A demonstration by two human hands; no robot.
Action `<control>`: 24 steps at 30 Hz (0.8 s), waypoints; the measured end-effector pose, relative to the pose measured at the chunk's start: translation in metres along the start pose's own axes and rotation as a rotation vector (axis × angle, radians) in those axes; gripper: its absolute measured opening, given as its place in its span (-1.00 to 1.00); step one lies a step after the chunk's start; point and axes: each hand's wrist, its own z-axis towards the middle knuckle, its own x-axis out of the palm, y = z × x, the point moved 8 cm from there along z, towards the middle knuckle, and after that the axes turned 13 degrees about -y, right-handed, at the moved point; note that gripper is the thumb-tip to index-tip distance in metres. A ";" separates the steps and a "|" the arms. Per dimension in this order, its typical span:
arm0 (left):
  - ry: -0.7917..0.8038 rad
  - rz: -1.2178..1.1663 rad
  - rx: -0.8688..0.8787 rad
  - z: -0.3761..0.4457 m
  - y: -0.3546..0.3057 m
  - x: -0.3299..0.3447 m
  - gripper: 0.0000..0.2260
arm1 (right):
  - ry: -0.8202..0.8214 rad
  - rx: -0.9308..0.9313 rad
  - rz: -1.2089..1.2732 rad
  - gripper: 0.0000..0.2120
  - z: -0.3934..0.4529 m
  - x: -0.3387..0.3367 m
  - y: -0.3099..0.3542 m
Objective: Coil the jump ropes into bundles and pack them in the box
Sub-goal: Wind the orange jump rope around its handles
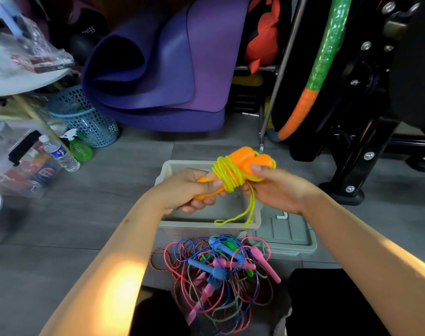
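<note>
Above the open grey box (206,225), both hands hold a jump rope with orange handles (243,157) and a yellow cord (227,175). My left hand (189,190) grips the narrow ends of the handles. The yellow cord is wound several times around the handles, and my right hand (277,187) pinches it at the coil. A loose yellow end (233,218) hangs down over the box's front rim. A tangled pile of jump ropes (221,270) with blue, pink and green handles lies on the floor in front of the box.
The grey box lid (289,235) lies on the floor to the right of the box. A rolled purple mat (158,69) lies behind, with a blue basket (85,117) and bottles (61,156) at left. Black equipment with a green-orange hoop (320,76) stands at right.
</note>
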 end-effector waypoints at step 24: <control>-0.385 0.082 -0.043 0.013 0.006 -0.014 -0.75 | -0.406 -0.155 -0.848 -0.87 -0.001 -0.013 -0.002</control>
